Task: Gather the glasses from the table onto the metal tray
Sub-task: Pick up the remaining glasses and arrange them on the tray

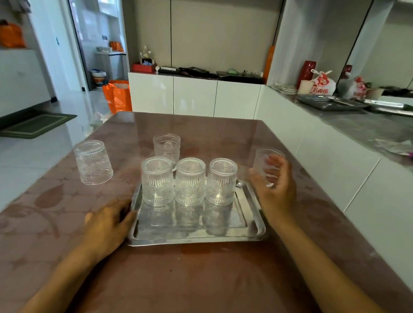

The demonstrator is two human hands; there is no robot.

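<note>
A shiny metal tray [220, 233] lies on the brown table. Three ribbed clear glasses stand upside down in a row at its far side: left [157, 181], middle [189, 181], right [221, 181]. Behind the tray on the table stands a fourth glass [166, 147]. Another glass [92, 162] stands upside down at the far left. My right hand [274, 188] is curled around a glass [265, 161] right of the tray, fingers on it. My left hand [108, 225] rests flat against the tray's left rim.
The brown patterned table [194, 287] runs to a white counter wall on the right. The grey counter [370, 124] holds metal trays [330, 103] and bags. An orange bag [117, 96] stands on the floor beyond the table's far left corner.
</note>
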